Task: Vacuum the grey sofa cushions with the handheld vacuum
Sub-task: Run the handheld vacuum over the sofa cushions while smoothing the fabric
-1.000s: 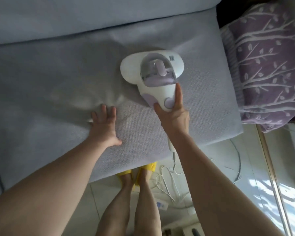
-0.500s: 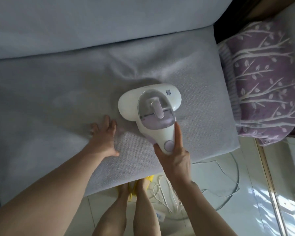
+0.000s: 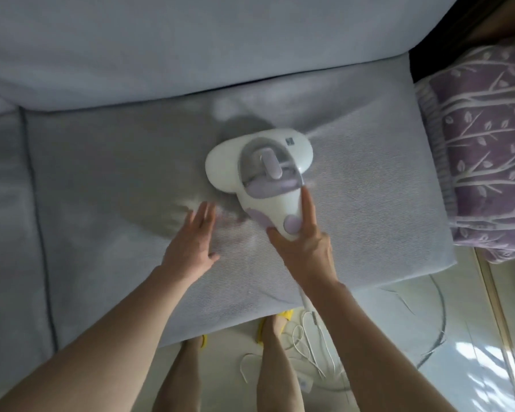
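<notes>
A white and lilac handheld vacuum [image 3: 259,171] lies flat on the grey sofa seat cushion [image 3: 369,203], its wide head toward the backrest. My right hand [image 3: 304,245] grips its handle from the near end, with the index finger stretched along the handle's right side. My left hand [image 3: 191,242] rests flat on the cushion just left of the handle, fingers straight and slightly blurred. The fabric bunches in a soft fold beyond the left fingertips.
The grey backrest [image 3: 191,55] runs across the top. A purple blanket with a white branch pattern [image 3: 485,150] sits to the right of the cushion. A white power cord [image 3: 312,331] trails to the tiled floor by my legs and yellow slippers [image 3: 286,315].
The vacuum slid back toward the cushion's front edge, then stayed near mid-cushion. My left hand shifted right, closer to the vacuum handle, with fingers straighter.
</notes>
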